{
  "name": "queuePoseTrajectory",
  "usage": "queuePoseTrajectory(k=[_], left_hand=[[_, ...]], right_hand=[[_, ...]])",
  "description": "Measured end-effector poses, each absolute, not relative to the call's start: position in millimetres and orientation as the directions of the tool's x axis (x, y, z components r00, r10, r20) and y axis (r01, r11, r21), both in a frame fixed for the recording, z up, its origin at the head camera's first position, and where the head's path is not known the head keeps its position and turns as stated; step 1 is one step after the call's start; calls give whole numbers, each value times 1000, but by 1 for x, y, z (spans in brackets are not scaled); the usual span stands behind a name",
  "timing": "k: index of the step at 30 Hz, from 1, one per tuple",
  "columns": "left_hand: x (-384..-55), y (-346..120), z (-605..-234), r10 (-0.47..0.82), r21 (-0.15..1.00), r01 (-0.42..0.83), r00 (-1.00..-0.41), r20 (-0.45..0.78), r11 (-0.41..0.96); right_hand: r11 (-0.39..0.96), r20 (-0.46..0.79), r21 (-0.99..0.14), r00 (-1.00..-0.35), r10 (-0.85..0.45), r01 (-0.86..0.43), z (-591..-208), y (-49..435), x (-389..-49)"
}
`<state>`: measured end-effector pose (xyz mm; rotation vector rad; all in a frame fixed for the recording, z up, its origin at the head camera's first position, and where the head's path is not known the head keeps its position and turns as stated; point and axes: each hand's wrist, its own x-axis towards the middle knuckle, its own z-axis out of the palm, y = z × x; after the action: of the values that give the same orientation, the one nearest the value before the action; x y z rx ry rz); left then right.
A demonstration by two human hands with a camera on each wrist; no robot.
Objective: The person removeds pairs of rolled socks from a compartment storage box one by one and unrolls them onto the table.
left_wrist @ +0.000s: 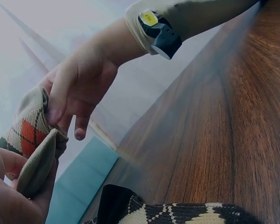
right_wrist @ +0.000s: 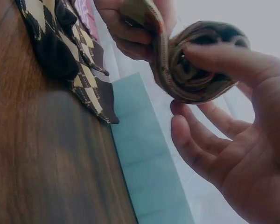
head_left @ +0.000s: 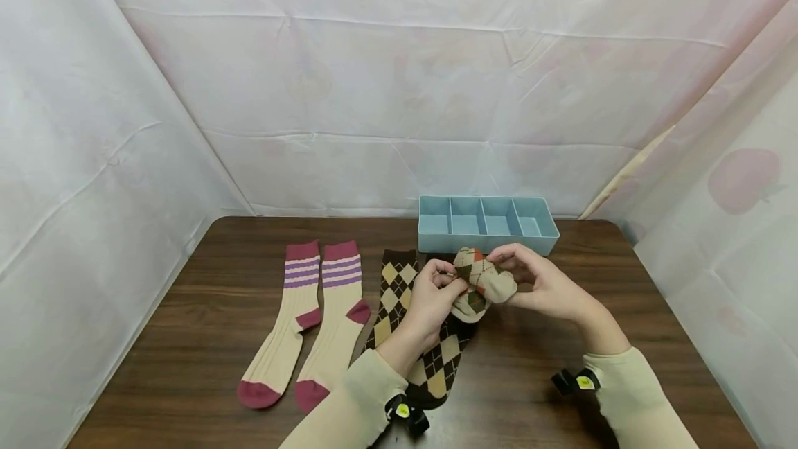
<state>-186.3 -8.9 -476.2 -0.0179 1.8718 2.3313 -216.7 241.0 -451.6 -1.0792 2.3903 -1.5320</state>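
Observation:
Both hands hold a rolled-up bundle of beige argyle socks, with orange and dark green diamonds, above the table. The left hand pinches a loose flap of it between thumb and fingers. On the bundle's other side, the right hand grips the roll; in the right wrist view its thumb presses the spiral end of the roll, other fingers curving below. Under the left forearm lie two dark brown socks with tan diamonds, partly covered by the hand and sleeve.
A pale blue tray with several compartments stands at the table's back edge, just behind the hands. Two cream socks with maroon toes and purple stripes lie flat at the left. White printed sheeting hangs around the wooden table.

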Motion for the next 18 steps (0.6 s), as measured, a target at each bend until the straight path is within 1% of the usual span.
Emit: queuePoseTrajectory(k=[3, 5, 9, 13, 18], left_hand=[[-186, -9, -477, 102, 971, -123, -989, -104, -207], [-186, -9, -477, 98, 970, -120, -990, -101, -212], [-186, -8, -478, 94, 968, -119, -990, -100, -221], [-186, -7, -479, 96, 966, -122, -990, -103, -228], [-185, -6, -480, 108, 966, -129, -988, -107, -225]], right_hand=[[282, 287, -782, -723, -629, -555, -447, 240, -214], [318, 279, -757, -722, -633, -571, -444, 239, -211], [373, 271, -734, -749, -605, -567, -440, 235, -208], [399, 295, -722, -774, -561, -565, -443, 229, -209], [429, 352, -672, -770, -533, -604, -446, 224, -211]])
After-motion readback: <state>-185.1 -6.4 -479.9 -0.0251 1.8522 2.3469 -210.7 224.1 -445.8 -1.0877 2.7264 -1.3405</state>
